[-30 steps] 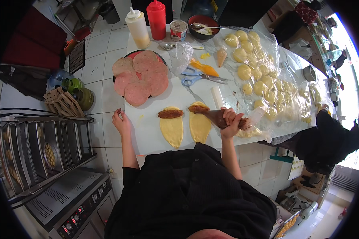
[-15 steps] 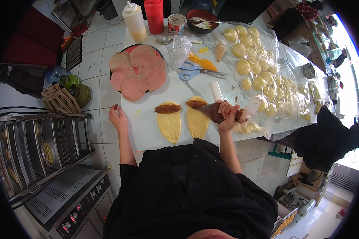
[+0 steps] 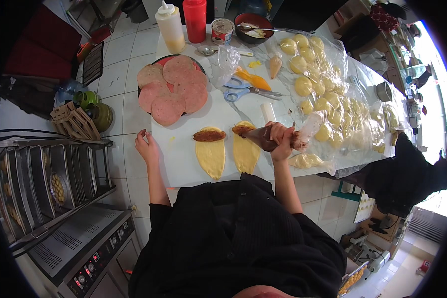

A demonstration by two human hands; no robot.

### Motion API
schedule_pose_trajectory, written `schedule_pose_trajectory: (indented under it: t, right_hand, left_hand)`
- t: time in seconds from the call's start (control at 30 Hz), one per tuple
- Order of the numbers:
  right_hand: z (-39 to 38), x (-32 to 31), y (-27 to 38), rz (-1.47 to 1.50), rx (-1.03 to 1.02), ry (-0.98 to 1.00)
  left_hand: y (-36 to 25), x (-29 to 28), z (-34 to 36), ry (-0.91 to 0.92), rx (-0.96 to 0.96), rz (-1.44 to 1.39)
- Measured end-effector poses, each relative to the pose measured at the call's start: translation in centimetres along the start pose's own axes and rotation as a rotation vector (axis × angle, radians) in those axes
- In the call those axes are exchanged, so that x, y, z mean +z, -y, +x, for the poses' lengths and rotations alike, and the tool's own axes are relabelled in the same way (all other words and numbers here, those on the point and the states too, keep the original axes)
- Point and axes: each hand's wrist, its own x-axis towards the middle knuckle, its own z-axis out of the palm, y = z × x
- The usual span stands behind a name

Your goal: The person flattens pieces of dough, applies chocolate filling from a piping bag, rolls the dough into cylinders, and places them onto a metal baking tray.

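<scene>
My right hand (image 3: 281,140) is wrapped around a piping bag (image 3: 261,138) of brown filling, its clear upper end twisted and sticking out past the fist. The bag's tip rests at the left end of the brown filling (image 3: 240,130) across the top of the right dough piece (image 3: 246,155). Beside it lies the left dough piece (image 3: 210,159), a long flattened oval with a full brown strip (image 3: 209,136) along its wide end. My left hand (image 3: 147,146) hangs by the table's left edge, fingers loosely apart and holding nothing, with brown smears on the fingertips.
A plate of pink meat slices (image 3: 170,107) sits left; blue scissors (image 3: 237,94) and an orange scraper (image 3: 253,78) lie beyond the dough. Plastic-covered dough balls (image 3: 328,102) fill the right side. Squeeze bottles (image 3: 171,30), a tin (image 3: 222,33) and a bowl (image 3: 249,38) line the back.
My right hand has shifted slightly left with the piping bag, its tip now at the left end of the filling. The left hand stays put; the whole view has tilted a little.
</scene>
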Motion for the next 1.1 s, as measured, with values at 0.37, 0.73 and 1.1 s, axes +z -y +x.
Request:
schedule_pose_trajectory:
  t: [0.37,0.73,1.1]
  right_hand:
    - [0.7,-2.5,0.7,-0.072,0.036,-0.043]
    - [1.5,-0.1,-0.6,0.007,0.080,0.070]
    - [1.9,-2.1,0.2,-0.111,0.089,0.038]
  left_hand:
    - [0.1,0.0,0.0,-0.006,0.005,0.025]
    - [0.4,0.1,0.0,-0.038,0.020,0.011]
    - [0.0,0.0,0.0,-0.003,-0.043,0.012]
